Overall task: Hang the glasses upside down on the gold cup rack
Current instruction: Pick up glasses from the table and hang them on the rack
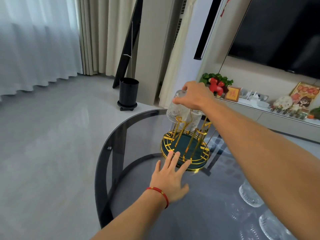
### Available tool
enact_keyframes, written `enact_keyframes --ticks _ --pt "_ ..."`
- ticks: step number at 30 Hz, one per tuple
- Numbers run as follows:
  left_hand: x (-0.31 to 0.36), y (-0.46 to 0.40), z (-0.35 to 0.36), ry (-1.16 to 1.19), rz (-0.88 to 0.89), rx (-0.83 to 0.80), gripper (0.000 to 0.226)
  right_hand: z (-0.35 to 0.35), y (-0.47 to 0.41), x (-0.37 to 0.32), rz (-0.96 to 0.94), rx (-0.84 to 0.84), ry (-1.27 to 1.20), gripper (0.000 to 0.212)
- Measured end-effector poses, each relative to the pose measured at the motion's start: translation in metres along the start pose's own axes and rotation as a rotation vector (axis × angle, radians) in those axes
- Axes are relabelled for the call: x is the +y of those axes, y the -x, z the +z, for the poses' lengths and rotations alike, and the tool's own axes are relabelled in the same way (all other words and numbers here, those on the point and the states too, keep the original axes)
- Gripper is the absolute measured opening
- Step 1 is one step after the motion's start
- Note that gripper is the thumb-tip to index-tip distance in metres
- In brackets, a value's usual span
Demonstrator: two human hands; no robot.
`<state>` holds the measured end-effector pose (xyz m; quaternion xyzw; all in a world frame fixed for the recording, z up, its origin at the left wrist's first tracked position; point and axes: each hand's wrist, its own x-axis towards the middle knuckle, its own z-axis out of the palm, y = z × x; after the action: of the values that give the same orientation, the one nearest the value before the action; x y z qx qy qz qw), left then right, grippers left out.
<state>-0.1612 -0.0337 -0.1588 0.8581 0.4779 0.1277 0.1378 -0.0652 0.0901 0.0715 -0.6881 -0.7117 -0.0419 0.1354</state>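
The gold cup rack, with a round dark green base, stands on the far part of the glass table. My right hand grips the base of a clear ribbed glass, held upside down and tilted over a gold prong at the rack's far left. A second glass hangs upside down on the rack just right of it. My left hand lies flat with spread fingers, its fingertips touching the near rim of the rack's base. Two more clear glasses stand on the table at the lower right, partly hidden by my right forearm.
The round smoked-glass table has its curved edge to the left, with grey floor beyond. A black cylindrical bin on casters stands on the floor behind. A low cabinet with ornaments runs along the right wall under a dark screen.
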Motion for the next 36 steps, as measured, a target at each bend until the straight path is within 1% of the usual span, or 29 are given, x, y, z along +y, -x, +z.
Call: enact_keyframes --ticks 2,9,13,16,18,20,24,26,28,30,32,34,36 --pt "0.001 -0.001 0.0 -0.001 -0.004 -0.003 0.075 0.006 0.0 0.002 -0.012 -0.045 0.015 0.067" --pt "0.003 -0.001 -0.003 -0.017 -0.014 -0.011 0.075 0.016 -0.002 0.004 -0.084 -0.192 0.216 0.068" --pt "0.006 -0.001 -0.005 -0.026 -0.016 -0.014 0.075 0.024 -0.004 0.007 -0.141 -0.199 0.364 0.069" --pt "0.008 0.0 -0.006 -0.022 -0.024 -0.007 0.075 0.025 -0.004 0.009 -0.164 -0.196 0.413 0.067" --pt "0.009 0.001 -0.007 -0.025 -0.026 -0.001 0.075 0.023 0.002 0.012 -0.181 -0.161 0.404 0.059" --pt "0.011 0.002 -0.008 -0.037 -0.026 0.013 0.075 0.018 0.016 0.019 -0.192 -0.074 0.331 0.05" --pt "0.025 0.006 -0.011 -0.087 -0.048 0.05 0.077 0.008 0.074 0.049 -0.189 0.225 0.002 0.039" --pt "0.035 0.007 -0.014 -0.086 -0.035 0.087 0.077 0.006 0.117 0.073 -0.138 0.328 -0.102 0.032" --pt "0.047 0.008 -0.018 -0.009 0.004 0.131 0.076 0.007 0.167 0.1 -0.013 0.347 -0.164 0.028" --pt "0.06 0.008 -0.02 0.114 0.061 0.156 0.074 0.012 0.215 0.122 0.13 0.286 -0.153 0.027" --pt "0.071 0.011 -0.018 0.214 0.121 0.158 0.068 0.023 0.258 0.139 0.247 0.188 -0.035 0.032" --pt "0.081 0.015 -0.015 0.251 0.162 0.169 0.062 0.032 0.293 0.154 0.328 0.111 0.075 0.042" --pt "0.087 0.018 -0.013 0.262 0.168 0.174 0.061 0.033 0.314 0.17 0.422 0.033 0.131 0.061"
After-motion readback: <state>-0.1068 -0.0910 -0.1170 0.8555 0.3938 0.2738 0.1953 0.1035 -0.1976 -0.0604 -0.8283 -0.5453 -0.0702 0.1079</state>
